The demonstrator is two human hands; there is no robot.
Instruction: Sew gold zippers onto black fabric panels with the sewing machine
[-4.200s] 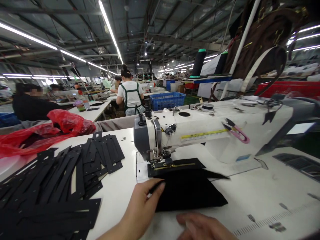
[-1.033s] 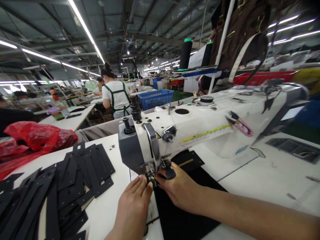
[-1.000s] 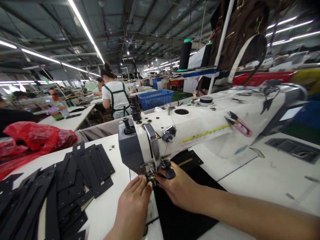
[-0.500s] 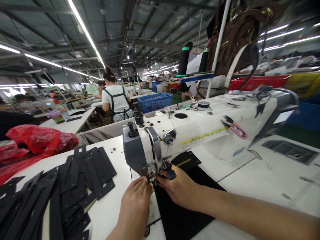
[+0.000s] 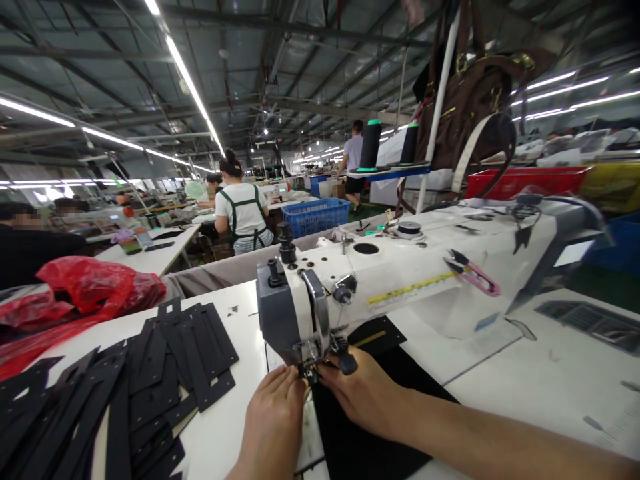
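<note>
A black fabric panel [image 5: 367, 440] lies under the head of a white sewing machine [image 5: 415, 273] and runs toward me. My left hand [image 5: 275, 417] is just left of the presser foot [image 5: 311, 375], its fingers drawn together at the panel's edge. What is between those fingertips is hidden. My right hand [image 5: 363, 393] rests over the panel, right of the needle area, with its fingers bent onto the fabric; the machine head covers part of them. Behind that hand lies a black piece with a gold-coloured strip [image 5: 373, 338].
Black strap-like pieces [image 5: 165, 367] are heaped left of the machine. Behind them lies red plastic [image 5: 100, 287]. Pink-handled thread snips [image 5: 477, 277] sit on the machine arm. Black thread cones [image 5: 370, 147] stand behind it. Co-workers and a blue basket [image 5: 315, 217] are farther back.
The whole view has shifted slightly, so the machine and hands sit lower and farther right. Both hands stay beside the presser foot. A person in the background has come out from behind the thread cone.
</note>
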